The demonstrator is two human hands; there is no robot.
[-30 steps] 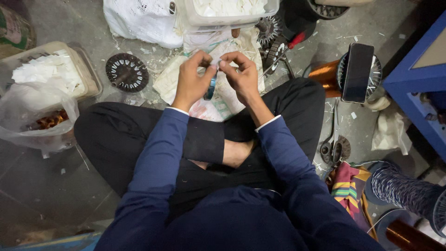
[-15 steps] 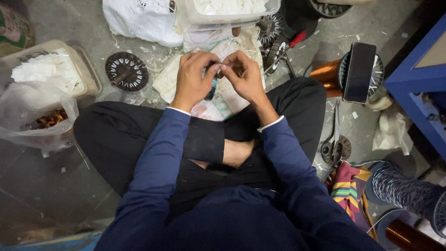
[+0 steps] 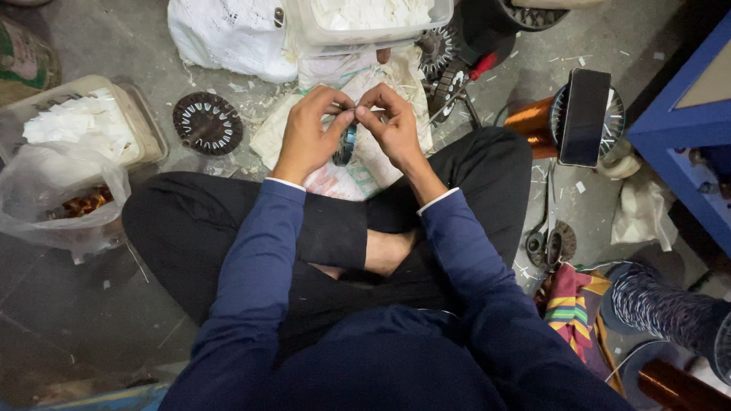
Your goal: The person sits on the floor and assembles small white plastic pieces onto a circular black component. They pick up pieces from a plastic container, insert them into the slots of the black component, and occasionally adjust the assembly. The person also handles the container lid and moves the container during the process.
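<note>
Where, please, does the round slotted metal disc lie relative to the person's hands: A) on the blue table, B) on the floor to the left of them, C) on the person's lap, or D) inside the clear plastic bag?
B: the round slotted metal disc lies flat on the concrete floor, left of the left hand and right hand.

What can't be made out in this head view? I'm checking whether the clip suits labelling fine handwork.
- The small ring-shaped part between the left hand and right hand: mostly covered by the fingers, so its form is unclear.
- Whatever the fingertips pinch: too small to tell.
- White tub: cut off by the top edge.
- Clear bag: its brownish contents blur behind plastic.
- Copper-coloured spool: cut off by the bottom edge.
</note>
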